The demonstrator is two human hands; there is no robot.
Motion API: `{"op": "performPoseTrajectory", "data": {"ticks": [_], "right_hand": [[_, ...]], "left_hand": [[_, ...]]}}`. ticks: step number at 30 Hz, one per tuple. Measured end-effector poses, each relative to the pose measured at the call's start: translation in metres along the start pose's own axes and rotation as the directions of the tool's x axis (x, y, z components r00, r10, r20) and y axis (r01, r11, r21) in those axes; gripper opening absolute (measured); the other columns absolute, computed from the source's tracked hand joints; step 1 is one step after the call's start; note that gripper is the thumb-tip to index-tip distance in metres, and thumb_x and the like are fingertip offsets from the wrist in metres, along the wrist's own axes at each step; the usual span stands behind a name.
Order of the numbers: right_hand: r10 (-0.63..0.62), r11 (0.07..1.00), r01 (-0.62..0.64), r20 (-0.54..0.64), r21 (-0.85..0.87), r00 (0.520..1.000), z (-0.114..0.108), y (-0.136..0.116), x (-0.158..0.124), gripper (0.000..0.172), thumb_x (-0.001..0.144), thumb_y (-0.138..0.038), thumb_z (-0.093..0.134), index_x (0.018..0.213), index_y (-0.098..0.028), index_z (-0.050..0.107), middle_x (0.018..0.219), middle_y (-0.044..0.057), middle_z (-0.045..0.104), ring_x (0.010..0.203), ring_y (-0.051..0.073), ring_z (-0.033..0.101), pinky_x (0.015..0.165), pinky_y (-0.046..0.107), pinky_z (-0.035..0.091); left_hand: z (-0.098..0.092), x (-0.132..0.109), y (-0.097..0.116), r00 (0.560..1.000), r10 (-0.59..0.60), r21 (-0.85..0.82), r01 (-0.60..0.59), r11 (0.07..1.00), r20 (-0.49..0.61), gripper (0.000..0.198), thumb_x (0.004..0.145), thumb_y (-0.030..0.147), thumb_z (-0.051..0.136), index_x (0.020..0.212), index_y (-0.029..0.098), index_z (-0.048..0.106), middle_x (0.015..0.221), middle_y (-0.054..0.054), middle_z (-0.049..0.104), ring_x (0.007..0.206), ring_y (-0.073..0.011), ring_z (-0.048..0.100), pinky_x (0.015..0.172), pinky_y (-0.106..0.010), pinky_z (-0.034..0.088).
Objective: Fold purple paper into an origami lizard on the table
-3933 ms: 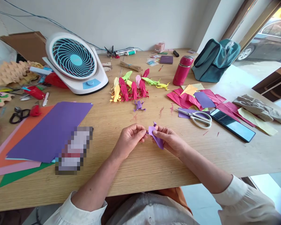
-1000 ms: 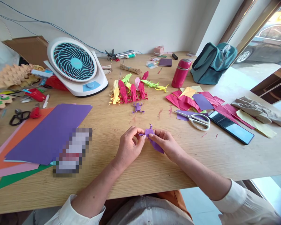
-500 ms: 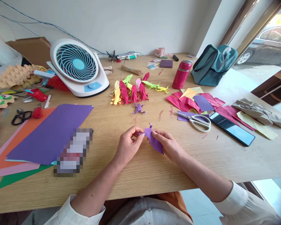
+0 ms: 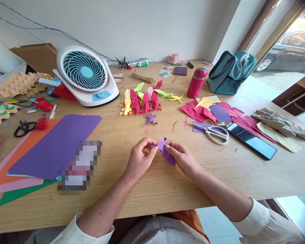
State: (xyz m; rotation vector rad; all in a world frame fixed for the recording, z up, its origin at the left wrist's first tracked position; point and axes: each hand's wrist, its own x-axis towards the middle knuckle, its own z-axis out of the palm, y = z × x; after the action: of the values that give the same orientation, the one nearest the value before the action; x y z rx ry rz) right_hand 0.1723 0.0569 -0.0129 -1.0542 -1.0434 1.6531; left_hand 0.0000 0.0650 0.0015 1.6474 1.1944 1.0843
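Observation:
Between my two hands, above the near middle of the table, is a purple folded-paper figure (image 4: 168, 156) with a thin curled strip at its top. My left hand (image 4: 142, 156) pinches a narrow strip on its left side between thumb and fingertips. Around the wider body my right hand (image 4: 181, 156) is closed, thumb on top and fingers partly hidden behind. Just beyond my hands sits a small purple origami figure (image 4: 150, 118) with spread legs. Behind it stand several origami figures (image 4: 146, 101) in red, yellow, green and pink.
White-handled scissors (image 4: 217, 134) lie right of my hands, beside a phone (image 4: 252, 141) and crumpled coloured paper (image 4: 200, 110). Purple sheets (image 4: 54, 145) and a pixelated object (image 4: 80, 166) lie left. Further back are a fan (image 4: 85, 73), a red flask (image 4: 197, 83) and a teal bag (image 4: 228, 73).
The purple figure has tilted slightly, and its lower tip has shifted a little left. Both hands keep their hold. The whole view has dipped slightly.

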Motion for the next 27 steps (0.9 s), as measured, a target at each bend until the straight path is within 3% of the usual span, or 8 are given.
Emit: {"op": "performPoseTrajectory", "data": {"ticks": [5, 10, 27], "right_hand": [[-0.038, 0.999, 0.038, -0.005, -0.011, 0.999, 0.0011, 0.0017, 0.0013, 0.042, 0.074, -0.06, 0.075, 0.08, -0.02, 0.061, 0.069, -0.001, 0.058, 0.06, 0.013, 0.046, 0.057, 0.026, 0.036], [-0.04, 0.998, 0.039, 0.013, 0.044, 0.999, 0.0, 0.0037, 0.0032, 0.04, 0.073, -0.055, 0.079, 0.08, -0.02, 0.062, 0.073, 0.0, 0.062, 0.065, 0.014, 0.052, 0.064, 0.027, 0.042], [0.022, 0.998, -0.024, 0.036, 0.05, 0.999, -0.0001, 0.0007, 0.0003, 0.043, 0.07, -0.059, 0.079, 0.077, -0.019, 0.065, 0.072, 0.002, 0.065, 0.061, 0.013, 0.052, 0.056, 0.025, 0.039]], "left_hand": [[0.0023, 0.001, -0.0045, 0.999, -0.037, -0.092, 0.035, 0.995, -0.023, 0.014, 0.088, 0.029, 0.063, 0.096, 0.019, 0.056, 0.09, -0.003, 0.063, 0.081, -0.0141, 0.062, 0.063, -0.021, 0.047], [0.002, 0.0016, -0.0036, 0.996, -0.081, -0.145, 0.084, 0.986, 0.025, 0.016, 0.089, 0.033, 0.062, 0.093, 0.018, 0.057, 0.088, -0.003, 0.062, 0.077, -0.0133, 0.061, 0.06, -0.021, 0.047], [-0.0008, 0.0031, -0.0032, 0.997, -0.08, -0.131, 0.083, 0.988, 0.023, 0.015, 0.088, 0.032, 0.061, 0.092, 0.017, 0.061, 0.085, -0.003, 0.063, 0.074, -0.0134, 0.058, 0.058, -0.021, 0.045]]}}
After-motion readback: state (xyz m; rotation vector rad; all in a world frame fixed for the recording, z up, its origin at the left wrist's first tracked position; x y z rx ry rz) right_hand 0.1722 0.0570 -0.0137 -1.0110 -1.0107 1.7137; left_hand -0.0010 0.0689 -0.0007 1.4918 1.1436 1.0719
